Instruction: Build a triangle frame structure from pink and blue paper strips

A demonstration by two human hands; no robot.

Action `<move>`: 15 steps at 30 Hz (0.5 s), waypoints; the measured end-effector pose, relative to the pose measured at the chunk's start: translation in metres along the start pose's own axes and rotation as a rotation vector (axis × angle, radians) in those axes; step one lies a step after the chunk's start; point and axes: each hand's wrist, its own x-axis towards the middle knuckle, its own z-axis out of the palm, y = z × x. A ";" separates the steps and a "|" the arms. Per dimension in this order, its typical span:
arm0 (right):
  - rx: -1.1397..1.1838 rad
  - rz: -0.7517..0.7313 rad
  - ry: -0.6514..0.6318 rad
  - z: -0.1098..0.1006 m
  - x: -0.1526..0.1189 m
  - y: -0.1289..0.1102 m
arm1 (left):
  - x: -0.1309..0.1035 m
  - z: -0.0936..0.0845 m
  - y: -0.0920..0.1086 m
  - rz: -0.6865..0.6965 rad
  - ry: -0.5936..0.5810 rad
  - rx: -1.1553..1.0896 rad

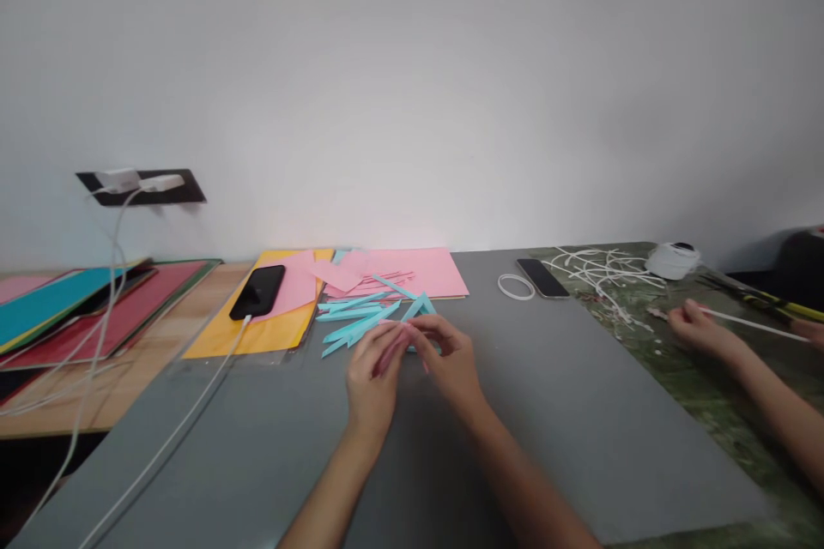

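Both hands meet over the middle of the grey table (547, 412), holding a small folded piece of pink paper (390, 353). My left hand (373, 373) is closed around its left side. My right hand (451, 364) pinches its upper right part with thumb and fingers. The fingers hide some of the paper. Just beyond my hands lie several folded light-blue paper strips (354, 324), and one bent blue strip (421, 305) stands up behind my right fingers. Thin pink strips (386, 280) rest on a pink paper sheet (438, 270) farther back.
A phone (257, 292) on a yellow folder (219, 339) has a white cable (186, 425) crossing the table's left. Another phone (544, 278) lies near a white ring (516, 287). At right, a co-worker's hand (699, 326) holds white cord (753, 324) beside loose cords (605, 266).
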 end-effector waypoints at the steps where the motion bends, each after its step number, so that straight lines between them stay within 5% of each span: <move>1: -0.012 0.003 0.015 0.000 0.000 0.000 | 0.000 0.001 0.000 -0.030 0.014 -0.007; 5: -0.009 0.014 0.079 -0.003 0.003 0.002 | 0.005 -0.001 -0.003 -0.374 0.026 -0.143; 8: 0.062 0.046 0.067 -0.006 0.005 0.006 | 0.013 -0.008 -0.003 -0.589 -0.350 -0.331; 10: 0.093 0.064 0.041 -0.007 0.006 0.007 | 0.016 -0.012 -0.003 -0.656 -0.486 -0.455; 15: 0.126 0.085 0.002 -0.006 0.005 0.004 | 0.012 -0.009 -0.007 -0.776 -0.461 -0.651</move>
